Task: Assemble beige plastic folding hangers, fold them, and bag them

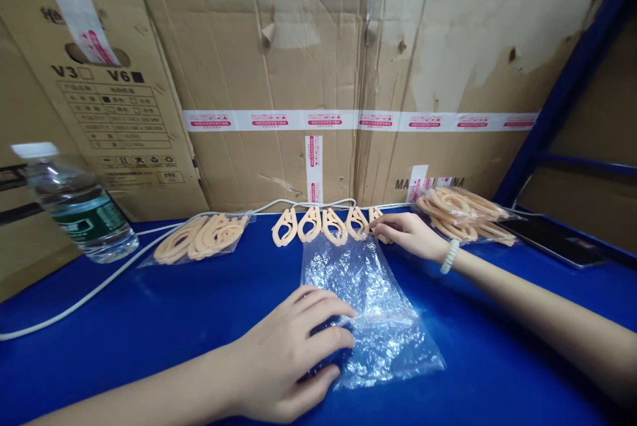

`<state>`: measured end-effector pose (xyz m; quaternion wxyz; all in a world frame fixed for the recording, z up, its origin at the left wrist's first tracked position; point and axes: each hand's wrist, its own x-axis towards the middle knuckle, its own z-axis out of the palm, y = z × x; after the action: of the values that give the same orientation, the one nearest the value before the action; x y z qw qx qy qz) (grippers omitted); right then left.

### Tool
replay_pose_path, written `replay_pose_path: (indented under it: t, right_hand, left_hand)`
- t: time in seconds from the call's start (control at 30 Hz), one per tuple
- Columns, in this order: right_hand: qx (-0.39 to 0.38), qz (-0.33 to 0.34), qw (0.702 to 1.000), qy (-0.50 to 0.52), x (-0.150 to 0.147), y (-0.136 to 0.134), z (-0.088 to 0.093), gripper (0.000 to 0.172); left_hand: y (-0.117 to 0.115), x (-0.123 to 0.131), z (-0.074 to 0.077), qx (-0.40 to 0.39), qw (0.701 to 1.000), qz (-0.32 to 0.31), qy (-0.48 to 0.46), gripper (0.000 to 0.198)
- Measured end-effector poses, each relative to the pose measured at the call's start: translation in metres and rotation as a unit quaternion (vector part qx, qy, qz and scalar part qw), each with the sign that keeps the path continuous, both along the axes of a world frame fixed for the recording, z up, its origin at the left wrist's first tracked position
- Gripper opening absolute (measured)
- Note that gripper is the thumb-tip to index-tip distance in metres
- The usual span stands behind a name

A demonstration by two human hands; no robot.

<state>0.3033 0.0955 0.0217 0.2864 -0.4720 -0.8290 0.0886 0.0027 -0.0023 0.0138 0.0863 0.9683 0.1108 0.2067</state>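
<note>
Several beige teardrop-shaped plastic clips point(334, 227) lie in a row on the blue table point(209, 306). My right hand point(413, 233), with a pale coiled band at the wrist, reaches to the row's right end. Its fingers close on the last clip point(375, 217), which they partly cover. Below the row a clear plastic bag point(368, 286) lies flat, its top edge close to the clips. My left hand point(293, 353) rests at the bag's lower left, fingers curved and apart, fingertips at the plastic. No object shows in its grasp.
Bagged beige plastic pieces point(213, 237) lie at left, and a stack of similar packs point(462, 213) at right beside a dark phone-like slab point(552, 240). A water bottle point(84, 213) stands far left. A white cable point(94, 290) runs along the back, before cardboard boxes point(279, 167).
</note>
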Motion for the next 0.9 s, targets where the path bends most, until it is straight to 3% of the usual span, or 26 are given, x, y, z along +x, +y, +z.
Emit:
replay_pose_path:
  t: [0.1,0.33,0.53,0.73,0.9]
  right_hand:
    - [-0.011,-0.01,1.0,-0.015,-0.002,-0.001,0.001,0.027]
    - [-0.05,0.05,0.997,-0.044,0.007,0.004,0.006,0.018]
    - [-0.027,0.051,0.998,-0.041,0.007,0.004,0.001,0.015]
    - [0.026,0.012,0.999,-0.044,0.008,0.009,-0.005,0.023]
    - [0.012,0.061,0.995,-0.081,0.01,0.007,-0.001,0.018]
  left_hand:
    - [-0.004,0.0,0.004,0.009,1.0,-0.006,0.01,0.033]
    - [-0.004,0.0,0.004,0.001,1.0,-0.008,0.026,0.036]
    - [-0.004,-0.002,0.003,-0.012,0.998,-0.001,0.057,0.038]
    - [-0.005,-0.003,0.003,-0.014,0.998,0.003,0.066,0.04]
    - [-0.004,-0.002,0.002,-0.017,0.998,0.003,0.063,0.041]
